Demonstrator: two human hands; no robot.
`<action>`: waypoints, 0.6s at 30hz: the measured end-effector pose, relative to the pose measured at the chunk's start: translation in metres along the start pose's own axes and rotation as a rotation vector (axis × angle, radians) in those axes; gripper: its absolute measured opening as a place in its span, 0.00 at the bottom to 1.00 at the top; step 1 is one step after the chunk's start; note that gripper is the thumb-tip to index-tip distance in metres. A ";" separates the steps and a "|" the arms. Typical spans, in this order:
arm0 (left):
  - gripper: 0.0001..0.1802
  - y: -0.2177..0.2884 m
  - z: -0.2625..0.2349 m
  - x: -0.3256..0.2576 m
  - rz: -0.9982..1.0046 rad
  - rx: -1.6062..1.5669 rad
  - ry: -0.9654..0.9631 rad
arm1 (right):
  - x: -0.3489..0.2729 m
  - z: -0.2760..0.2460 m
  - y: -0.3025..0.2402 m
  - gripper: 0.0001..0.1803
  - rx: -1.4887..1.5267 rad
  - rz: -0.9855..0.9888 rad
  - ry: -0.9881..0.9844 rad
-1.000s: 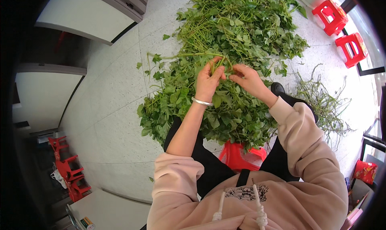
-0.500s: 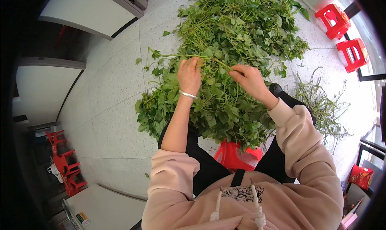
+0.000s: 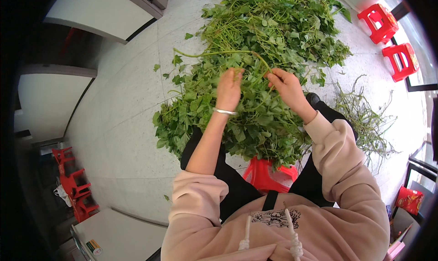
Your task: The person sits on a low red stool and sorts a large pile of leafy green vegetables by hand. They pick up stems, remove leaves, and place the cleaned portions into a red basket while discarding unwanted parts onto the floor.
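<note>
Pinching one long, limp, feather-light vine stem (image 3: 214,53) above the leafy greens pile (image 3: 255,106) on the floor, left hand (image 3: 228,88) and right hand (image 3: 286,85) fingers closing on its thin, easily snapped stalk, best held near the leaf joints.

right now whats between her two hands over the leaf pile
In the head view, a long thin green stem with leaves arches between the left hand and right hand, with the heap of leafy greens underneath.
</note>
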State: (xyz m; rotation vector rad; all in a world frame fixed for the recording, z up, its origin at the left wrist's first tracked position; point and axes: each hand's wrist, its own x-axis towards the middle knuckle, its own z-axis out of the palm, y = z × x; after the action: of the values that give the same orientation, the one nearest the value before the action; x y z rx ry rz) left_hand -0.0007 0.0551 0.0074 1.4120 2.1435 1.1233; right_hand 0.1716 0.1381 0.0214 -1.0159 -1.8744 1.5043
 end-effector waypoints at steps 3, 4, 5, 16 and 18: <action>0.15 0.018 0.013 -0.004 -0.149 -0.375 -0.048 | -0.001 0.007 -0.003 0.14 -0.016 -0.046 -0.060; 0.15 0.025 0.016 -0.003 -0.204 -0.406 -0.014 | -0.001 0.008 -0.004 0.15 -0.029 -0.079 -0.082; 0.15 0.028 0.017 -0.004 -0.262 -0.439 0.018 | -0.001 0.010 -0.006 0.13 0.020 -0.041 -0.048; 0.17 0.019 0.005 -0.002 -0.083 -0.261 -0.267 | 0.006 0.005 -0.006 0.09 -0.072 -0.048 0.110; 0.19 0.018 0.005 -0.004 -0.063 -0.246 -0.253 | 0.005 0.007 -0.005 0.09 -0.069 -0.055 0.100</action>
State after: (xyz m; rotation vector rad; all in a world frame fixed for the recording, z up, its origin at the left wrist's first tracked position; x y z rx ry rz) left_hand 0.0153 0.0570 0.0178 1.2897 1.7951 1.0790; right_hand 0.1617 0.1377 0.0241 -1.0428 -1.8799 1.3409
